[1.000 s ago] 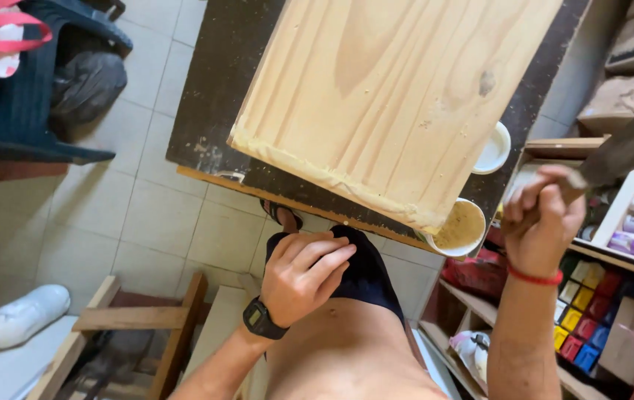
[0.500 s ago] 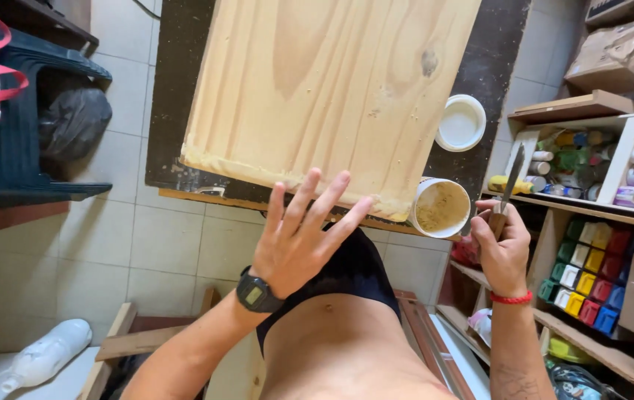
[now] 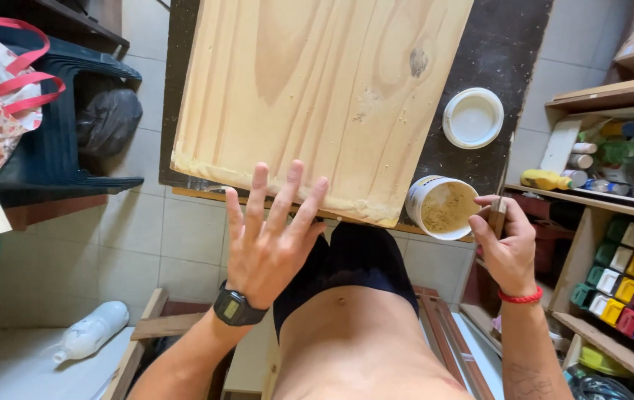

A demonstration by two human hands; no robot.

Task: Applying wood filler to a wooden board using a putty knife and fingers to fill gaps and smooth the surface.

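Pine board [image 3: 317, 96] lies flat on the dark table [image 3: 506, 44], near edge showing a rough pale line of filler. Left hand [image 3: 269, 241] is spread flat, fingers apart, hovering just short of that near edge, holding nothing; half a second ago it was further right and tilted, a second ago curled in a loose fist lower down. Right hand [image 3: 508, 244] is closed round a wooden-handled knife [image 3: 496, 215], blade hidden now; before, the blade stood up clear of the tub [image 3: 443, 207], now the hand sits touching the tub's right rim, so the tool looks lowered toward the beige paste inside. Tub stands at the table's near right corner, just beside the board; white lid [image 3: 472, 117] lies farther back. Reads as reloading filler while the free hand comes to the edge. Paint-bottle shelves [image 3: 621, 267] at right
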